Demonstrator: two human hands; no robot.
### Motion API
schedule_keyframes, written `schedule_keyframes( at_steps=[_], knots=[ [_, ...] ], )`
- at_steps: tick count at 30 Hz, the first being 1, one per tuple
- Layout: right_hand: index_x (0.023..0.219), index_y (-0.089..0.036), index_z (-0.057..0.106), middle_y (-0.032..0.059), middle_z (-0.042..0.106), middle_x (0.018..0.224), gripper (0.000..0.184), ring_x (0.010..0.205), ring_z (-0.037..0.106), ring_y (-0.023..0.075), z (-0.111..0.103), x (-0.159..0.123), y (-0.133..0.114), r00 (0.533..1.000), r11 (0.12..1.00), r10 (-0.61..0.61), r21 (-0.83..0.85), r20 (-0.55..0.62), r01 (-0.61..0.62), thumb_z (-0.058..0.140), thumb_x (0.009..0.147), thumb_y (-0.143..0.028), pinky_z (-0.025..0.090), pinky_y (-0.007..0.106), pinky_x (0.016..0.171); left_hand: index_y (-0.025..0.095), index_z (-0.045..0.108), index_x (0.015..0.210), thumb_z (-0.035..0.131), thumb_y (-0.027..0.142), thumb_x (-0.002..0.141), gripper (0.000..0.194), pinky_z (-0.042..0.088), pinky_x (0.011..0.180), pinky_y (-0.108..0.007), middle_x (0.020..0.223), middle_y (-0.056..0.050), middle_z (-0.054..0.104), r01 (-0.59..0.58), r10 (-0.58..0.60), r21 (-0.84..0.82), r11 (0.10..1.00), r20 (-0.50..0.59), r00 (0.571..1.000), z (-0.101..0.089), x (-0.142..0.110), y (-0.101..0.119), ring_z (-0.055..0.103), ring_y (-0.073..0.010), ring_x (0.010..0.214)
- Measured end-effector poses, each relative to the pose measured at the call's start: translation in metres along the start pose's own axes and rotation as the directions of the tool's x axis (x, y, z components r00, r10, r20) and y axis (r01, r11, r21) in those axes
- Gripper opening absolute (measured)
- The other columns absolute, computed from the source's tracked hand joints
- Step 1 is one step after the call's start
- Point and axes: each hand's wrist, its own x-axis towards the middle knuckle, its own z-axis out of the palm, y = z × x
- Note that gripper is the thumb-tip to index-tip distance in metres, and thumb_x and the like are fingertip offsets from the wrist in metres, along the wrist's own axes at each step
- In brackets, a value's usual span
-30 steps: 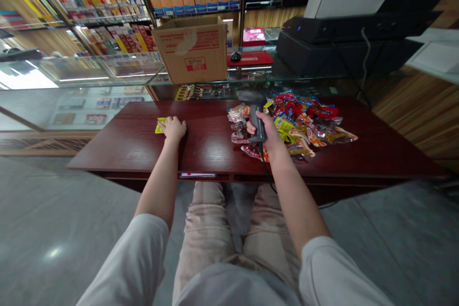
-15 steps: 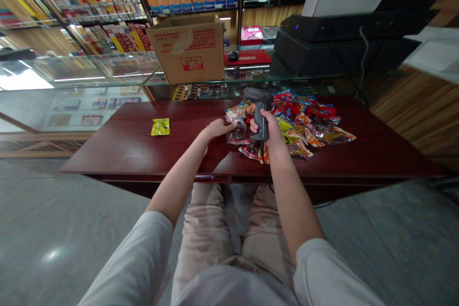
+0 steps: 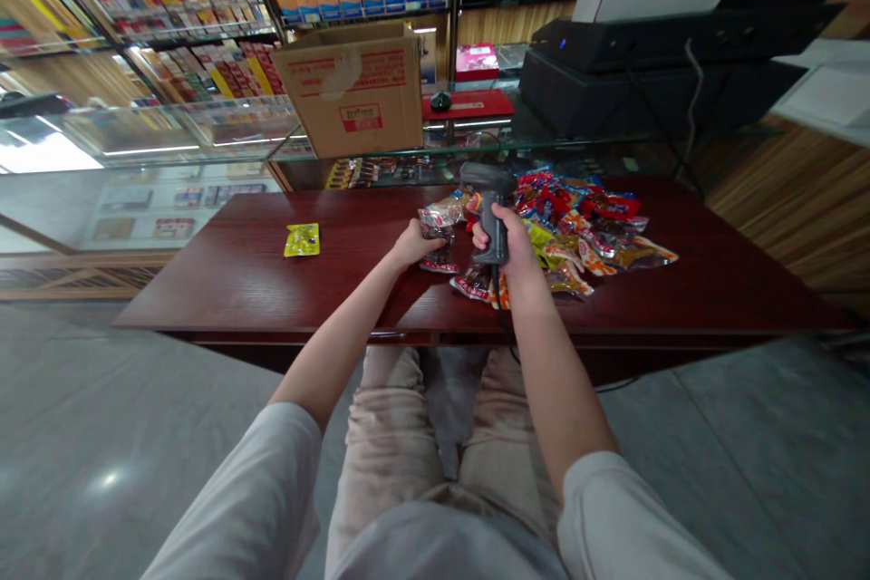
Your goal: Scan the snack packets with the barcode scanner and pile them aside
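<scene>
Dark-grey plastic pistol-shaped scanner point(image 3: 499, 240) was gripped in our right hand point(image 3: 517, 245); our left hand point(image 3: 410, 246) pinched a clear, dark-filled plastic packet point(image 3: 440, 256) on the red-brown wooden bench point(image 3: 360, 222). Crowded multicoloured plastic packets point(image 3: 590, 245) likely risked snagging; slick film, slipping.

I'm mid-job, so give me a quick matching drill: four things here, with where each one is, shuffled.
1. scanner
2. lone yellow packet
3. leftmost dark packet
4. computer mouse

A. on a flat red thing
B. touched by the left hand
C. held in the right hand
D. on the desk, left of both hands

Pairs: 1-C, 2-D, 3-B, 4-A
</scene>
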Motion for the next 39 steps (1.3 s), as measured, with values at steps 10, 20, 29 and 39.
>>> schedule_keyframes(
  at_steps=[10,20,29,39],
  knots=[
    [0.09,-0.022,0.056,0.0026,0.066,0.08,0.031,0.046,0.041,0.0088,0.004,-0.001,0.004,0.999,0.999,0.029,-0.034,0.038,-0.027,0.063,0.077,-0.05,0.036,0.026,0.042,0.022,0.038,0.095,0.075,0.024,0.064,0.048,0.053,0.085,-0.04,0.101,-0.003,0.064,-0.108,0.096,-0.245,0.963,-0.058,0.994,-0.04,-0.003,-0.012,0.066,-0.0205,0.092],
    [0.091,-0.022,0.052,-0.0003,0.067,0.075,0.034,0.043,0.047,0.0084,0.015,-0.011,0.001,0.983,0.992,0.118,-0.062,0.139,-0.111,0.072,0.074,-0.043,0.038,0.023,0.039,0.022,0.044,0.109,0.076,0.036,0.065,0.057,0.057,0.08,-0.041,0.101,-0.005,0.069,-0.134,0.153,-0.357,0.925,0.026,0.988,-0.096,-0.02,-0.04,0.069,-0.0179,0.076],
    [0.092,-0.023,0.047,-0.0057,0.055,0.053,0.036,0.041,0.049,0.0118,0.013,-0.013,0.007,0.952,0.967,0.215,-0.182,0.218,-0.177,0.071,0.078,-0.045,0.038,0.023,0.039,0.019,0.048,0.118,0.074,0.04,0.068,0.06,0.052,0.093,-0.042,0.108,-0.009,0.069,-0.218,0.234,-0.339,0.915,0.007,0.972,-0.085,-0.023,-0.049,0.067,-0.0226,0.098],
    [0.094,-0.021,0.052,-0.0046,0.056,0.062,0.038,0.041,0.043,0.0083,0.022,-0.015,0.002,0.945,0.97,0.209,-0.18,0.251,-0.166,0.073,0.075,-0.047,0.036,0.022,0.036,0.015,0.047,0.121,0.073,0.043,0.07,0.064,0.049,0.097,-0.044,0.116,-0.012,0.066,-0.274,0.281,-0.204,0.94,0.003,0.96,-0.082,-0.015,-0.059,0.064,-0.0279,0.108]
  ],
)
